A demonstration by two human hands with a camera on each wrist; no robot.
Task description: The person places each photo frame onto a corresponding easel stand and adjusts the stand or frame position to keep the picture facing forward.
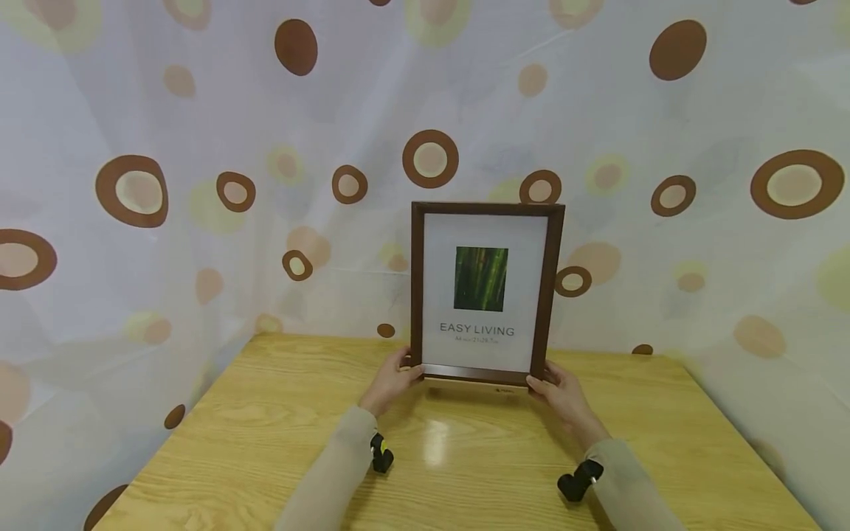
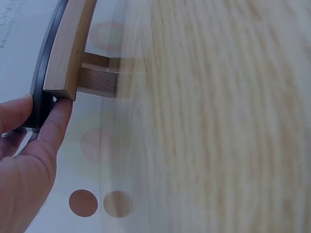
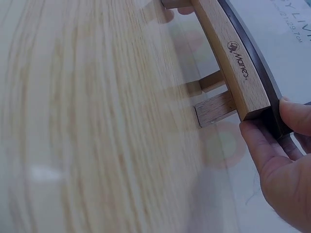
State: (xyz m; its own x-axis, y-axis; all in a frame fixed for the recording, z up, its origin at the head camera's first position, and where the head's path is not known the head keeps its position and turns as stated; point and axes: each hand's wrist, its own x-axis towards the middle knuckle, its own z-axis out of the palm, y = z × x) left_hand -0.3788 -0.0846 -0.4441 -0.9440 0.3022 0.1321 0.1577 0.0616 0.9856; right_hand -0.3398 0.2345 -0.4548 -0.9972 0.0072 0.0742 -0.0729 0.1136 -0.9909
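A dark brown picture frame [image 1: 548, 295] stands nearly upright in the head view, its white insert printed with a green picture and "EASY LIVING". My left hand [image 1: 392, 380] grips its lower left corner, thumb on the front. At the lower right corner my right hand [image 1: 561, 394] holds it the same way. Under the frame's bottom edge runs the light wooden ledge of a small easel [image 3: 238, 63], marked "Maries", its short feet on the table. In the left wrist view, a finger touches the end of that ledge [image 2: 60, 80].
The glossy wooden table [image 1: 265, 435] spreads out in front and to both sides. Behind it hangs a pale curtain [image 1: 372, 88] with brown and yellow circles, close behind the frame. Each forearm wears a small black wrist camera [image 1: 381, 453].
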